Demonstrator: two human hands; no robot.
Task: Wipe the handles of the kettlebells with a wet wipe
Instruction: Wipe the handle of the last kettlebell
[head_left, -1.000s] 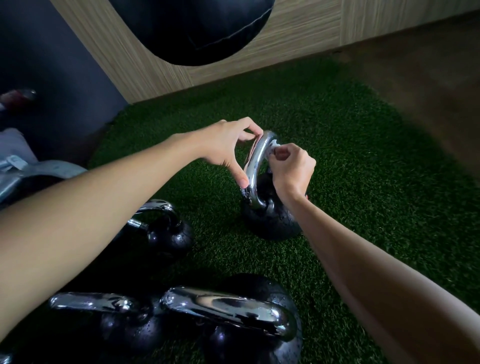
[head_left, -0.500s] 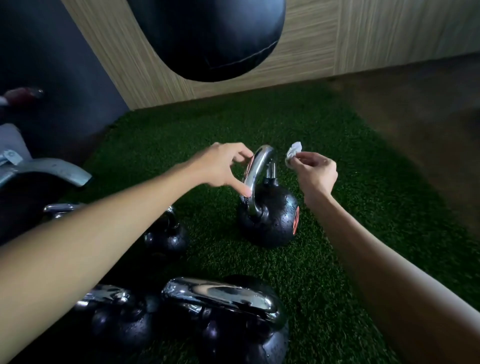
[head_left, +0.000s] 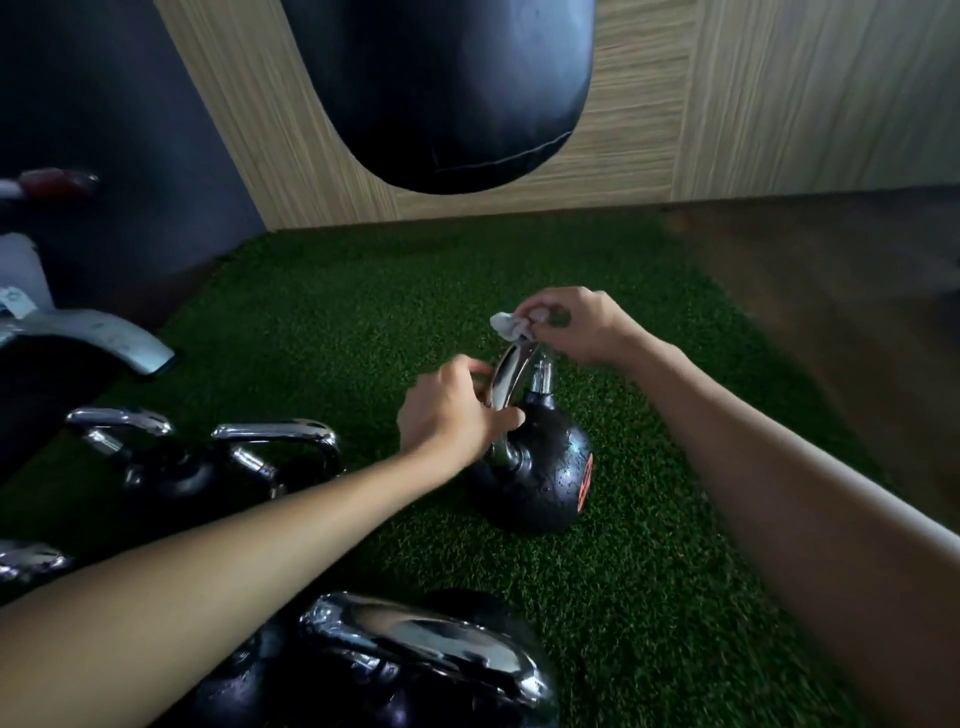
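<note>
A black kettlebell (head_left: 545, 478) with a chrome handle (head_left: 511, 376) stands on the green turf in the middle. My left hand (head_left: 449, 415) grips the left side of that handle, thumb near its base. My right hand (head_left: 576, 325) pinches a small crumpled white wet wipe (head_left: 509, 325) just above the top of the handle; whether the wipe touches the metal I cannot tell. Other kettlebells stand near me: one large at the bottom (head_left: 415, 654) and two at the left (head_left: 275, 452).
A black punching bag (head_left: 441, 88) hangs above the turf (head_left: 649, 545) at the back. A wooden wall runs behind. Grey metal equipment (head_left: 104, 338) sits at the left against a dark wall. Brown floor lies to the right of the turf.
My left hand has closed further round the handle's left side. My right hand, which had lifted the wipe off to the right, has come back over the handle's top.
</note>
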